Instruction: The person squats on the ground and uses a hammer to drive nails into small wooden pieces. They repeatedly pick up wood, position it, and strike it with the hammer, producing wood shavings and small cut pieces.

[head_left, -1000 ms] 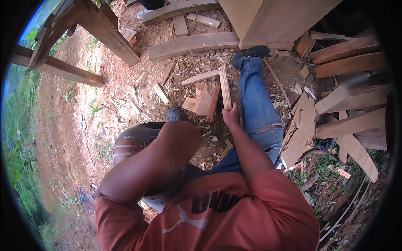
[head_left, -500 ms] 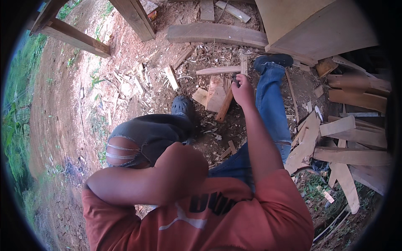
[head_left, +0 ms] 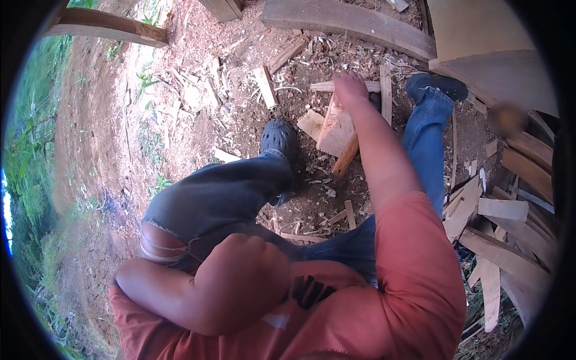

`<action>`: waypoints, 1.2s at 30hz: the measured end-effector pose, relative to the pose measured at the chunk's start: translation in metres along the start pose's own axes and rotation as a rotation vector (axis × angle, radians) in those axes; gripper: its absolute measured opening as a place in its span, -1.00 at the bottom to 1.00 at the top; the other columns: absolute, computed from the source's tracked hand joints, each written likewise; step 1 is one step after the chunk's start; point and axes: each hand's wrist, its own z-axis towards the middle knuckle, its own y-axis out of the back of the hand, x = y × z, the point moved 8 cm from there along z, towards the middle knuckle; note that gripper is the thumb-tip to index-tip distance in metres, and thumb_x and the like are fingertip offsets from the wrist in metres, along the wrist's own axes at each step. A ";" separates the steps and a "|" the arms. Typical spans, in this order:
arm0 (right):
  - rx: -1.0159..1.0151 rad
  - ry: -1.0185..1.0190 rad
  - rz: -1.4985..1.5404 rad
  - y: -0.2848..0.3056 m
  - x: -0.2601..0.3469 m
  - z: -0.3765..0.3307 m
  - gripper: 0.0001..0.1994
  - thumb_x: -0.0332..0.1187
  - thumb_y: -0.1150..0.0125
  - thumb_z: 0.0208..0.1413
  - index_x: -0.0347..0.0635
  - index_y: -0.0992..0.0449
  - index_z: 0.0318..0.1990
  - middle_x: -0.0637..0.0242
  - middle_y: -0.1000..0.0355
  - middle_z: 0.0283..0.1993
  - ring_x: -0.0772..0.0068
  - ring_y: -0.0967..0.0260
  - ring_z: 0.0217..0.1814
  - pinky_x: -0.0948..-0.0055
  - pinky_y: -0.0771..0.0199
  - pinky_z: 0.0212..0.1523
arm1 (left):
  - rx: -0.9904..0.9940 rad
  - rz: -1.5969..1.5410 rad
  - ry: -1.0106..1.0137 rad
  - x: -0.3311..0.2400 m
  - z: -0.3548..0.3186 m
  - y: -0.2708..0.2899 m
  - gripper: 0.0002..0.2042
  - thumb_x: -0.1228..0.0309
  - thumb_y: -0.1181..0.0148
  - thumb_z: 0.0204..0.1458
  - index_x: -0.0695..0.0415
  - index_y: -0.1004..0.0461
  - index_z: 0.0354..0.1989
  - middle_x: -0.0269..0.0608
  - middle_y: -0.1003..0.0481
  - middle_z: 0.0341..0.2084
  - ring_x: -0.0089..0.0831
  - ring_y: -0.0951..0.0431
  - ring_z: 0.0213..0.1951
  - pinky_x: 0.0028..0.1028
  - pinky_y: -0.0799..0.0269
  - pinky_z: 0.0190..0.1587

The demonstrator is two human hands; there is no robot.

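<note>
My right hand [head_left: 351, 90] reaches far forward, its fingers stretched over a narrow wooden strip [head_left: 322, 87] on the ground; whether they grip it is hard to see. Beside the wrist lies a small dark object [head_left: 376, 101], partly covered, its kind unclear. Under the forearm are a flat board piece [head_left: 335, 133] and a darker, orange-brown stick of wood [head_left: 344, 158]. An upright light strip [head_left: 386, 90] stands to the right of the hand. My left hand [head_left: 246, 267] is bent in close to my chest, blurred, with its fingers hidden.
Wood shavings and offcuts [head_left: 266, 86] litter the dirt. A long curved plank [head_left: 348, 27] lies across the far side. On the right is a heap of cut boards [head_left: 504, 246] below a large pale panel [head_left: 486, 30]. Wooden beams [head_left: 108, 30] stand at the far left.
My right hand has moved off the dark object and onto the narrow strip to its left. The view has shifted, so the ground things appear further right and higher. My left arm stays folded.
</note>
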 end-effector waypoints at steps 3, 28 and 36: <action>0.043 0.061 -0.045 0.002 -0.002 -0.003 -0.73 -0.43 -0.13 0.27 -0.04 -0.63 0.06 0.23 -0.51 0.19 0.14 -0.35 0.43 0.01 -0.35 0.41 | 0.054 0.045 -0.011 -0.005 0.008 -0.003 -0.89 0.29 -0.25 0.06 0.00 -0.52 -0.43 -0.36 -0.54 -0.47 -0.41 -0.63 -0.35 -0.39 -0.45 -0.30; -1.041 -0.116 0.778 0.358 0.069 -0.474 -0.50 -0.39 -0.51 0.14 -0.22 -0.53 0.23 0.05 -0.60 0.14 -0.03 -0.60 0.18 0.18 -0.59 0.16 | -0.911 -1.055 -0.222 -0.027 -0.017 0.111 -0.67 0.32 -0.25 0.38 0.33 -0.58 0.14 -0.14 -0.70 -0.20 -0.43 -0.72 -0.17 -0.40 -0.63 -0.05; -1.062 -0.089 0.388 0.435 0.129 -0.554 -0.43 -0.27 -0.54 0.13 -0.15 -0.54 0.30 0.05 -0.63 0.10 -0.03 -0.63 0.10 0.14 -0.63 0.08 | -0.873 -1.608 -0.534 -0.094 -0.071 0.099 -0.71 0.35 -0.18 0.42 0.32 -0.50 0.14 -0.03 -0.66 -0.09 -0.21 -0.75 -0.04 -0.23 -0.74 0.05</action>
